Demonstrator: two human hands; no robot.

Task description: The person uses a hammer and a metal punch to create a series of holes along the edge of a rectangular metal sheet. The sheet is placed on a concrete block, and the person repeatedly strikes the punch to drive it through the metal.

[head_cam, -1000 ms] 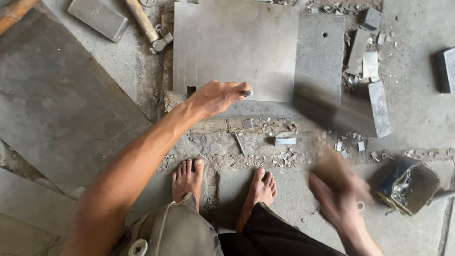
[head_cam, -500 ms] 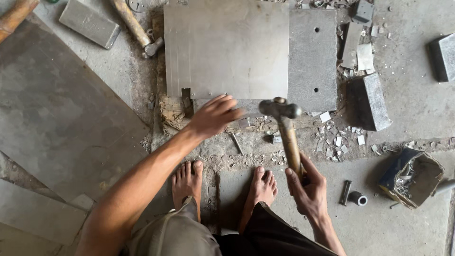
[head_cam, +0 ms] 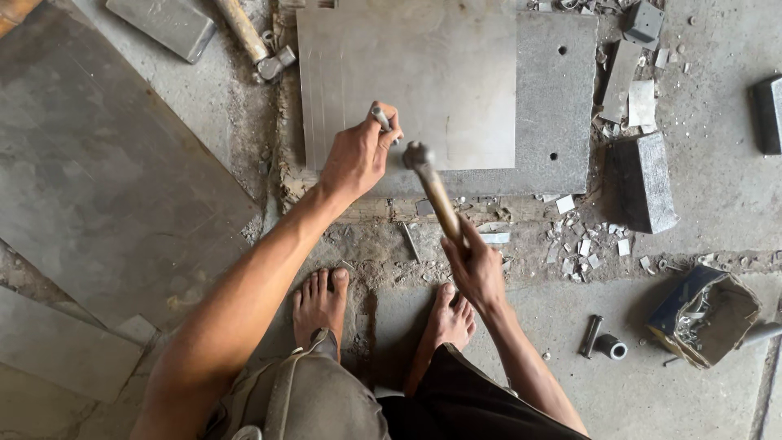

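My left hand [head_cam: 357, 155] grips a short metal punch [head_cam: 381, 118] and holds it upright on a flat grey metal sheet [head_cam: 407, 81]. The sheet lies on a thicker grey slab [head_cam: 558, 106] with two small holes. My right hand [head_cam: 476, 269] is closed around the wooden handle of a hammer [head_cam: 432, 187]. The hammer's steel head [head_cam: 415, 153] hovers just right of the punch, close to my left fingers. My bare feet [head_cam: 322, 301] rest on the gritty floor below the slab.
Small metal offcuts [head_cam: 582, 240] litter the floor right of the hammer. A dark metal block [head_cam: 643, 183] stands beside the slab. An open box of hardware [head_cam: 709, 314] sits at the right, a second hammer [head_cam: 248, 37] at the top left, large sheets [head_cam: 106, 179] to the left.
My left hand picked up the punch from the slab's front edge and set it on the sheet. My right hand brought the hammer in from the right and moved its head toward the punch.
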